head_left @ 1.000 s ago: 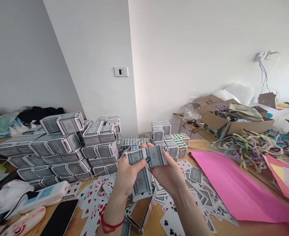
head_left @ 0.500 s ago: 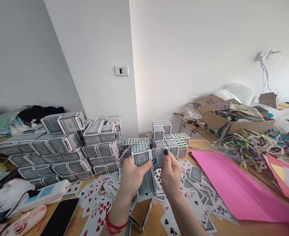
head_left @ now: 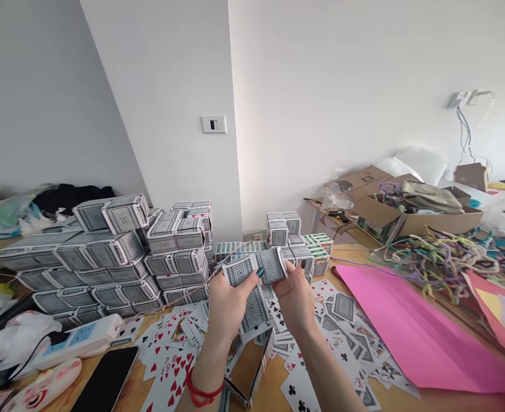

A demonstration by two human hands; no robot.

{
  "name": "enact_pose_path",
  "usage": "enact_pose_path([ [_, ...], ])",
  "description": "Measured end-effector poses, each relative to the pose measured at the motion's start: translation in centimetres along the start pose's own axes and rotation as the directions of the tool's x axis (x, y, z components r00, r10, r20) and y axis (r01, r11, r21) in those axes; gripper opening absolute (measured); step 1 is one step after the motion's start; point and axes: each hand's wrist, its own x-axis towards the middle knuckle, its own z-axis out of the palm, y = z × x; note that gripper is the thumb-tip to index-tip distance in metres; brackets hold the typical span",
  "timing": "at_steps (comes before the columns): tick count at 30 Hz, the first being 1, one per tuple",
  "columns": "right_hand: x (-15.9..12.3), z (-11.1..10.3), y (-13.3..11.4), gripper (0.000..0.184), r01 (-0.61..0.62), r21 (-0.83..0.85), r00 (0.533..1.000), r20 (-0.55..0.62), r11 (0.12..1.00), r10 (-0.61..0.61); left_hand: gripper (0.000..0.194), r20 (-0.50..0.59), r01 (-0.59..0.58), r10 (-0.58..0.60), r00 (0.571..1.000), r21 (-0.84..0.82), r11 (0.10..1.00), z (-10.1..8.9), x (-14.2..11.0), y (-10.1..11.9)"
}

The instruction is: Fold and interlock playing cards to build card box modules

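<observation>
Several patterned cards (head_left: 255, 312) span both hands: the left hand (head_left: 227, 303) clamps them under its thumb, the right hand (head_left: 296, 298) pinches their right end. Light, slick and easily creased, they likely suit edge grips.

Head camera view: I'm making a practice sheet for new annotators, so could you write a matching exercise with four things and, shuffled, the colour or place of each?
Things
1. Bracelet
2. Phone
3. Held cards
4. Large paper sheet

Colours and places
A. Pink, to the right of the scattered cards
B. Between the left hand and the right hand, patterned backs showing
C. Red, around the left wrist
D. Black-screened, flat on the table

Right pairs: 1-C, 2-D, 3-B, 4-A
</observation>
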Motion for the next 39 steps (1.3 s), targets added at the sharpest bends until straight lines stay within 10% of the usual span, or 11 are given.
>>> enact_pose_path([
  [16,1.0,-1.4,-0.2,0.045,-0.007,-0.012,0.999,0.037,1.0,0.008,0.035,-0.03,0.034,-0.041,0.999,-0.194,0.98,0.4,0.6,-1.7],
  [20,1.4,-2.2,-0.4,0.047,-0.065,-0.1,0.997,-0.045,0.993,0.061,0.033,0.112,0.138,-0.12,0.986,-0.16,0.977,-0.5,0.8,-1.3],
  [26,2.2,-3.8,-0.3,0.049,-0.109,-0.175,0.992,-0.076,0.979,0.097,0.053,0.643,0.401,-0.164,0.748,-0.241,0.884,-2.6,0.8,-0.4],
  [30,2.6,-4.5,-0.3,0.052,-0.168,-0.153,0.985,0.021,0.974,0.173,0.081,0.81,0.629,-0.106,0.577,-0.358,0.69,-3.1,1.5,-0.6],
  [35,2.3,-4.6,-0.6,0.048,-0.159,-0.271,0.967,0.149,0.949,0.205,0.058,0.847,0.734,-0.2,0.493,-0.281,0.619,-2.5,1.9,-1.5],
  [39,2.1,-4.7,-0.9,0.05,-0.161,-0.334,0.959,0.171,0.929,0.227,0.039,0.819,0.721,-0.277,0.503,-0.22,0.658,-2.1,2.0,-2.2],
])
